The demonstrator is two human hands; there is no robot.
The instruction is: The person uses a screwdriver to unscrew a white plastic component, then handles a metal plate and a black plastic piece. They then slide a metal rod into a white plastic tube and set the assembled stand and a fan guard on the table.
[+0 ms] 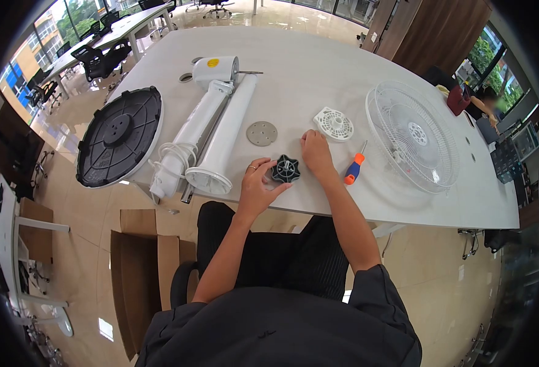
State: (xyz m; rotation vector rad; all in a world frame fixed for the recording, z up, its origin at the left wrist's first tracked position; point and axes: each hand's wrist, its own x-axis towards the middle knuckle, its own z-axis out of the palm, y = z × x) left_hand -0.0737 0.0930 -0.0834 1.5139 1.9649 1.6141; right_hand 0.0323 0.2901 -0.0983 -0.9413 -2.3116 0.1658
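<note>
On the white table, my left hand [259, 189] has its thumb and fingers on the rim of a small black star-shaped knob [286, 168]. My right hand [316, 151] rests to the right of the knob with its fingers curled in; what they hold, if anything, is hidden. A round grey metal plate [262, 133] lies beyond my left hand. Just past my right hand is a white slotted plastic disc [335, 125]. An orange and blue screwdriver [354, 169] lies to the right of my right forearm.
White fan poles with a motor head [216, 70] lie at the left, beside a round black base [119, 131]. A clear fan grille [413, 134] is at the right. An open cardboard box [136, 269] stands on the floor. Another person sits at the far right.
</note>
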